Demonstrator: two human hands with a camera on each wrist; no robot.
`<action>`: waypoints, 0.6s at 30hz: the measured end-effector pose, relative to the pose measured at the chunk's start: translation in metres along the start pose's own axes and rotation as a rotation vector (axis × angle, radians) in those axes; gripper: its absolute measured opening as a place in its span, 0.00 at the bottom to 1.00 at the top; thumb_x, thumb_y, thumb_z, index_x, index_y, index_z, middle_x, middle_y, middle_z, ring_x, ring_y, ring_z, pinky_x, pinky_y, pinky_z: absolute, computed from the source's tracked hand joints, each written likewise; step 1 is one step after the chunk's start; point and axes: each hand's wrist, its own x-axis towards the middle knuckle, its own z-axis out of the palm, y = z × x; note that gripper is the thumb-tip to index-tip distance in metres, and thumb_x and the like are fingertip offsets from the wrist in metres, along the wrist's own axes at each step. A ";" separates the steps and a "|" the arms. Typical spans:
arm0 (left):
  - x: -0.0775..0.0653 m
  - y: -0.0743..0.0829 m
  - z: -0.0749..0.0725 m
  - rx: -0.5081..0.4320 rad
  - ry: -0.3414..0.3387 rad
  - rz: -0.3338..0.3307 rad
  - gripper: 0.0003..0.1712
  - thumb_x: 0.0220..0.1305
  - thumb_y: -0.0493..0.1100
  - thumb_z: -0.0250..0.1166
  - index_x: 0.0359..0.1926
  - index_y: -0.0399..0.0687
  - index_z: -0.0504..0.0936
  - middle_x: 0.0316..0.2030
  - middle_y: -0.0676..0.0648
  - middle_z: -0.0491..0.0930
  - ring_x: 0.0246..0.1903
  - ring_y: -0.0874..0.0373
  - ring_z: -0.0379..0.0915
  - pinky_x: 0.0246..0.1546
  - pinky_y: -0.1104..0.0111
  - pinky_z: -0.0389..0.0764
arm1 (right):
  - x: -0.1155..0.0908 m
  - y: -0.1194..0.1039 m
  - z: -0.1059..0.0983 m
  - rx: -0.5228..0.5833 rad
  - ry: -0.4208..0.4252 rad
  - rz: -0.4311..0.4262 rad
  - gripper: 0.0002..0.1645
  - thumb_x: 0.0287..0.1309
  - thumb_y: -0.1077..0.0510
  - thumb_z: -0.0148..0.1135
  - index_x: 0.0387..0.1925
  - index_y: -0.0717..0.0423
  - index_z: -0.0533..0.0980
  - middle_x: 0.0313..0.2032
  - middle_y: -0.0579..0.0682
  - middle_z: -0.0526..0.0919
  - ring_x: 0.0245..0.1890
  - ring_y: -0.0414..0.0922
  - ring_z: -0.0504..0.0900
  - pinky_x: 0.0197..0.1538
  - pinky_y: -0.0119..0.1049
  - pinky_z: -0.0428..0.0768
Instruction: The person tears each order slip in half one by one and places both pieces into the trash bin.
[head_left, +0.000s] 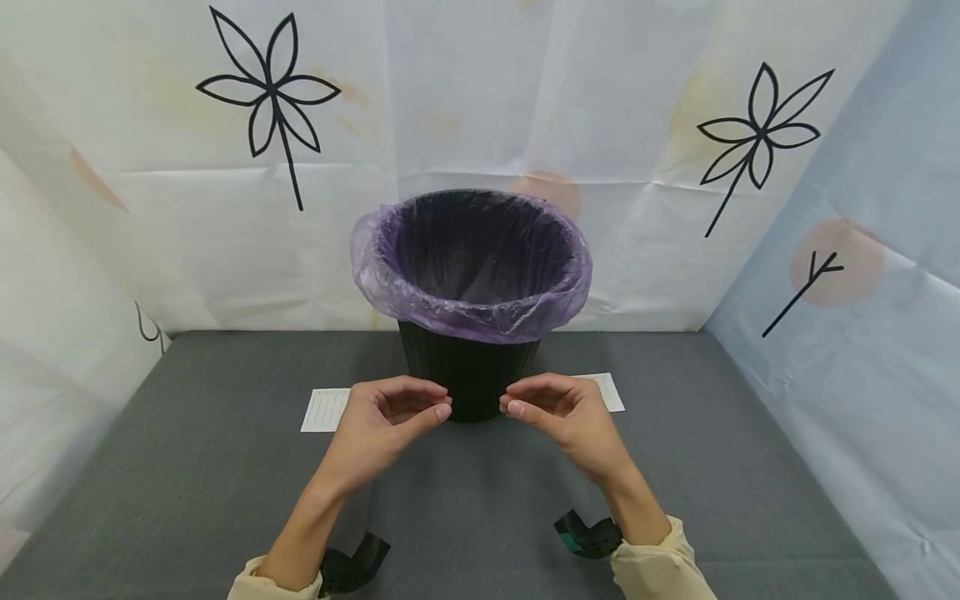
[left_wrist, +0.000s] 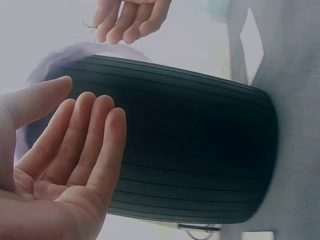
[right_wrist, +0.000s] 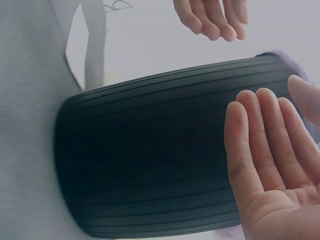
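A black ribbed trash can [head_left: 468, 367] stands upright at the back of the grey table. Its mouth is lined with a purple plastic bag [head_left: 480, 321], folded outward over the rim. In front of the can, my left hand [head_left: 393, 421] is held palm inward with relaxed, slightly bent fingers and nothing in it. My right hand [head_left: 558, 417] mirrors it on the other side, also holding nothing. A gap separates the two hands. Both wrist views show the ribbed wall of the can [left_wrist: 200, 140] beyond the fingers [right_wrist: 237, 125].
A white lined card [head_left: 324, 410] lies on the grey table [head_left: 225, 483] left of the can, and another white card [head_left: 607, 392] lies to its right, partly behind my right hand. White fabric [head_left: 465, 83] with printed flowers hangs behind. A dark cord [head_left: 150, 329] shows at the left.
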 end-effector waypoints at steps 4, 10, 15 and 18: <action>-0.002 -0.013 0.001 0.002 0.003 -0.024 0.13 0.63 0.36 0.73 0.46 0.34 0.86 0.42 0.43 0.87 0.42 0.52 0.86 0.45 0.63 0.84 | -0.002 0.013 -0.002 -0.005 0.002 0.028 0.14 0.62 0.71 0.66 0.46 0.80 0.77 0.41 0.58 0.88 0.43 0.50 0.88 0.50 0.41 0.84; -0.004 -0.029 0.003 0.005 0.001 -0.063 0.12 0.63 0.37 0.72 0.47 0.37 0.86 0.42 0.43 0.87 0.42 0.52 0.86 0.45 0.64 0.84 | -0.004 0.023 -0.003 -0.027 0.020 0.077 0.16 0.62 0.71 0.66 0.48 0.81 0.77 0.43 0.66 0.86 0.44 0.50 0.88 0.49 0.41 0.84; -0.005 -0.041 0.002 0.010 0.005 -0.087 0.12 0.63 0.37 0.72 0.47 0.36 0.86 0.42 0.41 0.86 0.42 0.51 0.86 0.45 0.64 0.84 | -0.003 0.028 -0.002 -0.027 0.014 0.100 0.17 0.63 0.70 0.66 0.48 0.81 0.76 0.44 0.68 0.85 0.45 0.53 0.88 0.49 0.41 0.84; -0.005 -0.047 0.000 0.016 0.022 -0.094 0.12 0.63 0.36 0.73 0.46 0.35 0.86 0.42 0.38 0.86 0.41 0.52 0.86 0.44 0.65 0.84 | -0.003 0.030 -0.003 -0.032 0.010 0.112 0.16 0.63 0.69 0.66 0.48 0.80 0.77 0.44 0.69 0.85 0.45 0.53 0.88 0.49 0.41 0.84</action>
